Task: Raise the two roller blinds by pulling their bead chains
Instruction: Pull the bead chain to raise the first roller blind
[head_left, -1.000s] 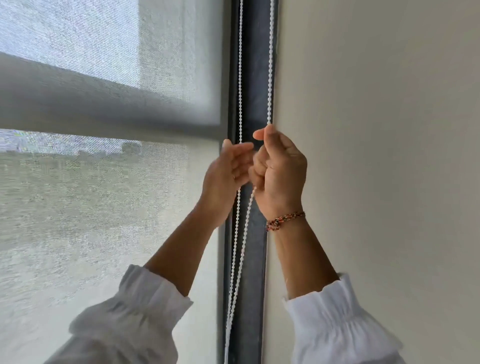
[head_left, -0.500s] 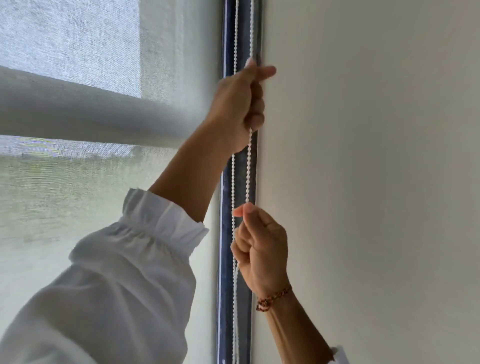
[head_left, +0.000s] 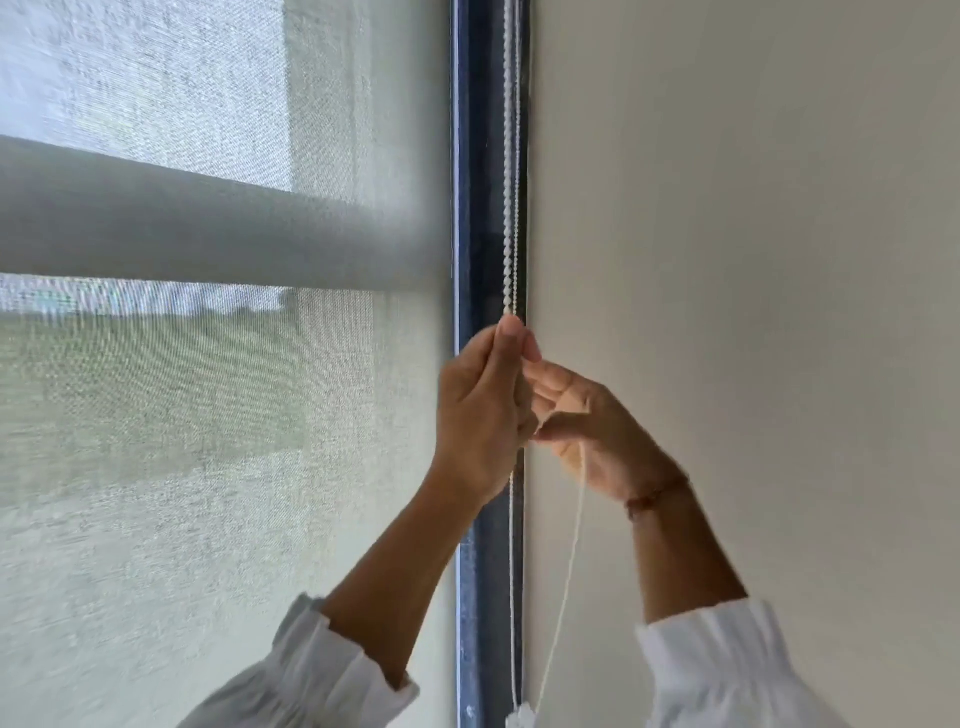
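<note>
A white bead chain (head_left: 508, 171) hangs down the dark window frame (head_left: 480, 208) beside the wall. My left hand (head_left: 480, 410) pinches this chain between thumb and fingers at mid height. My right hand (head_left: 587, 421) is just to its right, fingers curled around a strand (head_left: 569, 561) that swings out below it toward the bottom edge. The grey bottom bar (head_left: 208, 234) of the nearer roller blind crosses the window at upper left. A sheer mesh blind (head_left: 182, 467) covers the glass below and behind it.
A plain cream wall (head_left: 753, 260) fills the right half of the view. A small white chain end piece (head_left: 519, 719) shows at the bottom edge. White gathered sleeves cover both forearms low in the frame.
My left hand came down from high on the chain to mid height. My right hand rose to meet it. The blind's bottom bar sits about where it was.
</note>
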